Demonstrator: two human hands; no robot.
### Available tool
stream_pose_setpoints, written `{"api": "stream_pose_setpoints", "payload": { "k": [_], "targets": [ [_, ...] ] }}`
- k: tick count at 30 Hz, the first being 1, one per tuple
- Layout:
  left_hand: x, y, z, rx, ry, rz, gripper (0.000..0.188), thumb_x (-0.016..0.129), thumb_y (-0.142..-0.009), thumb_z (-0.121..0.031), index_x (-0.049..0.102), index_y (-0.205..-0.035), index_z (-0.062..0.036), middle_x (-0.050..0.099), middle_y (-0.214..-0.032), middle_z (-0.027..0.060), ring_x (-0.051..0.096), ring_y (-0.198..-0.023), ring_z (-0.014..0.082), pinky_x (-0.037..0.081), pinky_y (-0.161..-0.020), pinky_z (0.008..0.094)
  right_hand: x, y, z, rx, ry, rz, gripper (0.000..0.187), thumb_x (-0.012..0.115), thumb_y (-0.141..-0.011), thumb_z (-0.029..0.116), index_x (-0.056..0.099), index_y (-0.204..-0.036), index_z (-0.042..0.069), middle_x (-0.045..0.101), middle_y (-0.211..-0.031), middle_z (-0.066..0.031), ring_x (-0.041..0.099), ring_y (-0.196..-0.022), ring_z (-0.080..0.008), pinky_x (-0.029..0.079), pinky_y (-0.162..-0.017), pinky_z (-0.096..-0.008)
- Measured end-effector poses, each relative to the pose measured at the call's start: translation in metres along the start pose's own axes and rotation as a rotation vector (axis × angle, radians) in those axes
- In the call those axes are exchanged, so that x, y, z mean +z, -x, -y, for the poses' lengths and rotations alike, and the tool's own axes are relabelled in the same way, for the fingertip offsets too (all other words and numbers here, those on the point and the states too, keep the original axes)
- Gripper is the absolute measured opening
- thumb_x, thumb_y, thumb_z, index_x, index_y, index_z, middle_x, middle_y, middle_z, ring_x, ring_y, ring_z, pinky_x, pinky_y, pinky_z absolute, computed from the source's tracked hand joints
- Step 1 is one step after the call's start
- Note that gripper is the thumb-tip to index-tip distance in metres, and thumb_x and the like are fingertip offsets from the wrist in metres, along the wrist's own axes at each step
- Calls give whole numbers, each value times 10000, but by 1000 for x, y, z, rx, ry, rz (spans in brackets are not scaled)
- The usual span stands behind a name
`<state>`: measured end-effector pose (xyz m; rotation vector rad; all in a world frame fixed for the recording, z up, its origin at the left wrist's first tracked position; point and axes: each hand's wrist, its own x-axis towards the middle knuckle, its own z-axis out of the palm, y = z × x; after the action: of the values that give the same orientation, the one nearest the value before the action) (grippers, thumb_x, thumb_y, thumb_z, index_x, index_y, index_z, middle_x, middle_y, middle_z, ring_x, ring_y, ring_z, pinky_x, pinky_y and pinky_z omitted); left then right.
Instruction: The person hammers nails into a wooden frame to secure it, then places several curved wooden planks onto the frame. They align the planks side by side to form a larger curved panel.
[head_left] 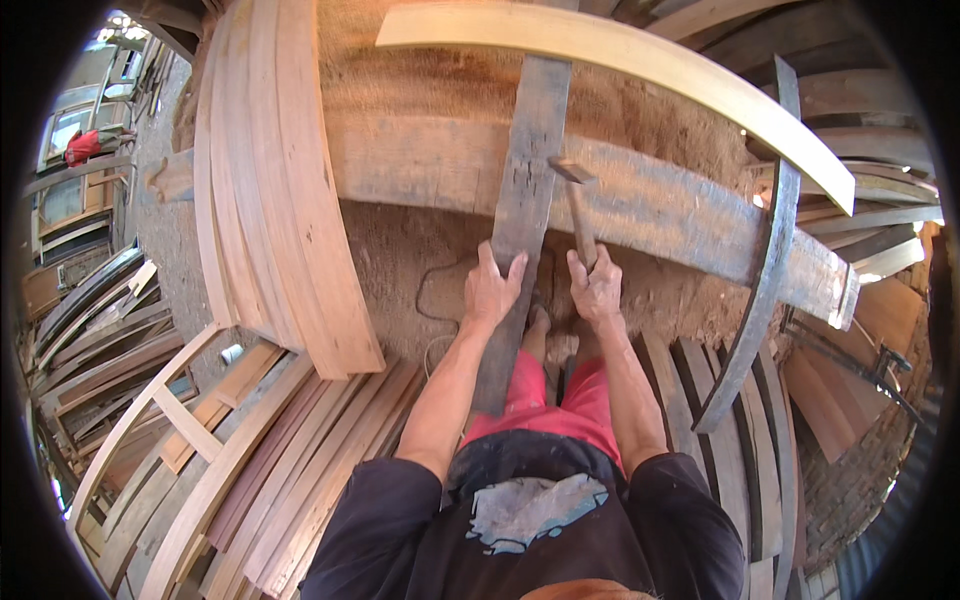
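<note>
A worn grey board (pixel 535 120) runs away from me, crossing over a thick wooden beam (pixel 640 205). My left hand (pixel 490 292) is at the board's left edge, its thumb on the top face and the fingers curled at the side, partly hidden. In my right hand (pixel 597 287) is a hammer (pixel 582 215), gripped by its wooden handle. The hammer's head is raised near the board's right edge, over the beam, slightly blurred. Small dark marks or holes show in the board's face close to the head.
Beyond my hands, a pale curved plank (pixel 620 45) lies across the grey board and a dark curved strip (pixel 770 260). Wide reddish planks (pixel 275 170) are stacked at left. Several timber pieces (pixel 320 470) and a curved frame (pixel 185 420) lie lower left; more boards (pixel 735 420) stand at right.
</note>
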<state>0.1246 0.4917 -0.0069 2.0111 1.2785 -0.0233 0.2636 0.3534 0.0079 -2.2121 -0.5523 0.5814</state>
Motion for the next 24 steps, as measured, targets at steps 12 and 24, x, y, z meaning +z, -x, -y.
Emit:
{"api": "stream_pose_setpoints", "payload": {
  "k": [12,24],
  "targets": [
    [3,19,9,-40,-16,0,700,622,-932,-574,425,-1312,-19,686,-974,344,651,-917,548,515,-788,595,-32,14,31,-55,-183,-78,372,678,-956,359,570,-892,9,640,-689,-211,617,-676,-491,504,-607,-470],
    [-4,14,-3,-50,-33,43,712,590,-944,-586,401,-1317,-10,678,-976,363,647,-937,557,512,-809,604,-40,11,25,-239,-139,-82,422,623,-972,421,574,-971,1,679,-803,-293,666,-810,-501,512,-711,-563]
  ]
}}
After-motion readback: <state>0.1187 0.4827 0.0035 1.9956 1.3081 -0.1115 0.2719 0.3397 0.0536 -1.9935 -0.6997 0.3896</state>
